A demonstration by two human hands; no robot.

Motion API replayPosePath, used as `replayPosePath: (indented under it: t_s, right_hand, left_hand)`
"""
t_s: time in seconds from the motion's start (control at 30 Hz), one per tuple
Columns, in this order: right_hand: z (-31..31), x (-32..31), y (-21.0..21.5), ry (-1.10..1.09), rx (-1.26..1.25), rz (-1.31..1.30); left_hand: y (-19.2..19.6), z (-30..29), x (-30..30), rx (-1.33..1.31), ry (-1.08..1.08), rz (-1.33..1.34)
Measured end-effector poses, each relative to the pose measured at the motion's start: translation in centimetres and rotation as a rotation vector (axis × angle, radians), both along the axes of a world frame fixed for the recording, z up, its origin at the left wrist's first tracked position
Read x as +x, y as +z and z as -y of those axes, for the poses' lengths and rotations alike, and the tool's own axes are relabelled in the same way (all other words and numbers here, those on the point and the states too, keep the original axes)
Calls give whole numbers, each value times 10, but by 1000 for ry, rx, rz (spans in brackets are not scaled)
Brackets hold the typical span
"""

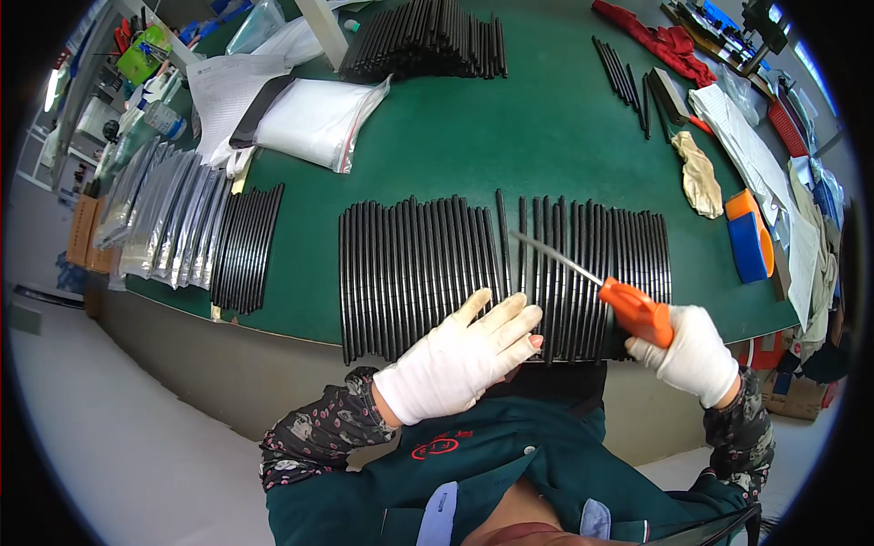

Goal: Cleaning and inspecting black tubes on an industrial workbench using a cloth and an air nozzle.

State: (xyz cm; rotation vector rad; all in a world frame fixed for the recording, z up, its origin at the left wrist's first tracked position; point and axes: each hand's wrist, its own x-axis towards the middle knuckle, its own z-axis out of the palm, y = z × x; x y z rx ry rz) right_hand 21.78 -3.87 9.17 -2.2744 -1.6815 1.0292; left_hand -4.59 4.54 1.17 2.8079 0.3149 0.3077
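Green worktable (564, 146), pale floor (127, 437), bright light (52, 89)

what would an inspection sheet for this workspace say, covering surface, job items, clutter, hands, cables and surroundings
Surface: green tabletop
Job's things: black rods in a side-by-side row with gaps; orange-handled tool, shaft above the row
Clutter: plastic bag with white contents, cream glove, blue roll, red cloth
Hands: left hand, gloved, spread over the rods' near ends; right hand, gloved, gripping the tool
Cables: nothing seen clearly
Surroundings: cardboard box at far left, pale floor
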Motion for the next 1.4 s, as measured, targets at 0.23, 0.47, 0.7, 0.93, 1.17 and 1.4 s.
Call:
replayPosePath:
  t_s: [0.23, 0.47, 0.7, 0.93, 1.17, 1.4]
  right_hand:
    - [-11, -8, 5, 128, 19, 83]
    - [-26, -14, 6, 223, 8, 160]
    - [-38, -16, 4, 196, 18, 204]
    - [-20, -5, 13, 233, -58, 148]
    - [35, 33, 7, -102, -79, -42]
    - [72, 51, 3, -245, -52, -123]
  left_hand:
    - [0, 0, 0, -12, -2, -10]
    - [2, 1, 0, -19, -9, -31]
    - [3, 0, 1, -3, -10, -46]
    - [4, -1, 0, -11, -20, -49]
    - [19, 3, 3, -48, 24, -87]
    - [23, 3, 10, -53, 73, -76]
